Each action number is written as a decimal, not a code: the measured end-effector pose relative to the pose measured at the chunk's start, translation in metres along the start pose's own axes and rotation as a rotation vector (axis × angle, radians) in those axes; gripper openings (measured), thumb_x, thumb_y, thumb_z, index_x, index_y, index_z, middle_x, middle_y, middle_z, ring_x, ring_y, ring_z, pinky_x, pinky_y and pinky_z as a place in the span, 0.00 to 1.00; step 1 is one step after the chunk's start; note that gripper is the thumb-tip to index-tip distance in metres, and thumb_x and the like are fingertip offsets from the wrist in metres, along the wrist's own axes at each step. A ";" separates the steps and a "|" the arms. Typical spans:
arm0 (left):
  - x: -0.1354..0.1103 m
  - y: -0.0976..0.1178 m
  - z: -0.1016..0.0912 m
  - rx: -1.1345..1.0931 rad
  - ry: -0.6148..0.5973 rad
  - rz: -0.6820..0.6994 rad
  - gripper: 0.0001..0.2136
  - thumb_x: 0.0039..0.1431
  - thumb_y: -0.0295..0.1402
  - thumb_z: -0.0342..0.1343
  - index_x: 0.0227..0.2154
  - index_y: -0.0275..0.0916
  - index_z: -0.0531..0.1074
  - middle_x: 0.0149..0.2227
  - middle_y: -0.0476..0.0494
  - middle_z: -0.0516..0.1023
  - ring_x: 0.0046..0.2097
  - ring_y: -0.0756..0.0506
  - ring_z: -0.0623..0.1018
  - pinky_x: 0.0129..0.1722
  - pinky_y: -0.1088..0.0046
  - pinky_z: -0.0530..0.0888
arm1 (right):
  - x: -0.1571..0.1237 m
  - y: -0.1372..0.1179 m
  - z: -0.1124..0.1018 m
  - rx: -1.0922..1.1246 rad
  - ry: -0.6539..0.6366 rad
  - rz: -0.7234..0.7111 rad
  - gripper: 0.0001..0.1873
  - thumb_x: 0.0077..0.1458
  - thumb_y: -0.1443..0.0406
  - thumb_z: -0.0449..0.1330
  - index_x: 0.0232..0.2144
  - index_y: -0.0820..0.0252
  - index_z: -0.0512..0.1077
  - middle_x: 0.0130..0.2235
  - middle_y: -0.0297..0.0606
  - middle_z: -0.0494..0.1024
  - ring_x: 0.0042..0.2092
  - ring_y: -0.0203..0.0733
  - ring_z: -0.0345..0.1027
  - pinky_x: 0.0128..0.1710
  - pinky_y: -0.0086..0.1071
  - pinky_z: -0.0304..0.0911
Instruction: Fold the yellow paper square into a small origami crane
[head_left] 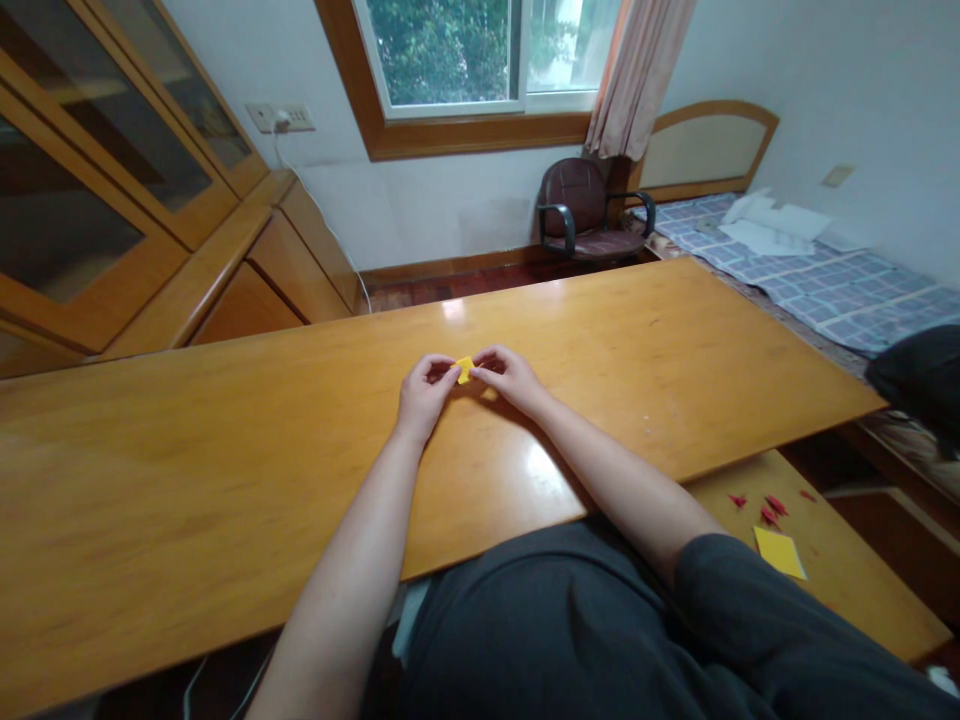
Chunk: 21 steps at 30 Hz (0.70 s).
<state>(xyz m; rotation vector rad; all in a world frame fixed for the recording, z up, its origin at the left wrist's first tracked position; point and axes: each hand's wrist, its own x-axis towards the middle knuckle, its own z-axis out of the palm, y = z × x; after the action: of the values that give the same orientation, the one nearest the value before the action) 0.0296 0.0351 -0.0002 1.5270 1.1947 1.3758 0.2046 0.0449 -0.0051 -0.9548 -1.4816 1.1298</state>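
Both my hands meet over the middle of a long wooden table (187,470). My left hand (424,395) and my right hand (510,378) each pinch one side of a small folded yellow paper (466,369), held just above the tabletop. The fingers of both hands are curled in round the paper, and most of it is hidden by them.
A lower wooden bench (862,580) at the right carries a yellow paper square (780,552) and several small red paper pieces (769,508). Wooden cabinets (112,220) stand at the left. A dark chair (581,210) stands under the window, and a bed (825,280) runs along the right.
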 end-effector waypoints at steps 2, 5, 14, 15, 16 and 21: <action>-0.001 0.001 0.001 -0.006 -0.013 0.012 0.14 0.51 0.42 0.63 0.34 0.38 0.73 0.33 0.47 0.77 0.32 0.50 0.77 0.36 0.74 0.74 | 0.001 0.001 -0.001 0.004 -0.014 0.014 0.14 0.49 0.57 0.66 0.33 0.61 0.73 0.31 0.35 0.76 0.32 0.36 0.69 0.35 0.30 0.64; -0.003 0.002 0.001 -0.005 -0.049 0.016 0.13 0.52 0.42 0.63 0.34 0.38 0.73 0.32 0.48 0.77 0.33 0.49 0.77 0.36 0.73 0.74 | 0.001 0.001 -0.003 0.023 0.006 0.015 0.13 0.49 0.57 0.66 0.32 0.61 0.74 0.30 0.34 0.76 0.32 0.35 0.69 0.35 0.30 0.63; -0.003 -0.002 -0.002 0.083 -0.126 0.051 0.11 0.53 0.41 0.62 0.31 0.38 0.73 0.32 0.47 0.76 0.35 0.48 0.76 0.39 0.72 0.73 | -0.002 -0.005 -0.003 0.086 -0.012 0.054 0.16 0.49 0.53 0.65 0.31 0.60 0.73 0.28 0.32 0.74 0.26 0.33 0.66 0.27 0.28 0.63; -0.003 -0.002 -0.002 0.067 -0.121 0.034 0.11 0.52 0.41 0.63 0.32 0.38 0.73 0.32 0.47 0.77 0.34 0.48 0.76 0.39 0.72 0.73 | -0.002 -0.006 -0.003 0.083 -0.011 0.055 0.17 0.49 0.52 0.65 0.31 0.60 0.73 0.28 0.32 0.74 0.26 0.33 0.66 0.27 0.27 0.63; -0.003 -0.003 -0.001 0.042 -0.119 0.016 0.12 0.51 0.40 0.64 0.34 0.38 0.73 0.33 0.47 0.77 0.35 0.48 0.76 0.39 0.72 0.74 | -0.003 -0.006 -0.003 0.076 -0.009 0.055 0.17 0.49 0.52 0.65 0.31 0.61 0.72 0.28 0.32 0.74 0.27 0.33 0.66 0.27 0.27 0.63; -0.003 -0.004 0.001 -0.058 -0.161 -0.035 0.17 0.51 0.39 0.63 0.42 0.39 0.73 0.36 0.46 0.78 0.38 0.48 0.78 0.43 0.70 0.75 | -0.005 -0.009 -0.002 0.035 -0.037 0.051 0.17 0.52 0.52 0.63 0.32 0.61 0.72 0.27 0.32 0.73 0.26 0.33 0.66 0.26 0.26 0.63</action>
<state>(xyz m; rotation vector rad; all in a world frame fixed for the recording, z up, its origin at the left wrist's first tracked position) 0.0299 0.0337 -0.0047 1.5375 1.0686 1.2300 0.2077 0.0387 0.0030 -0.9569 -1.4696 1.2117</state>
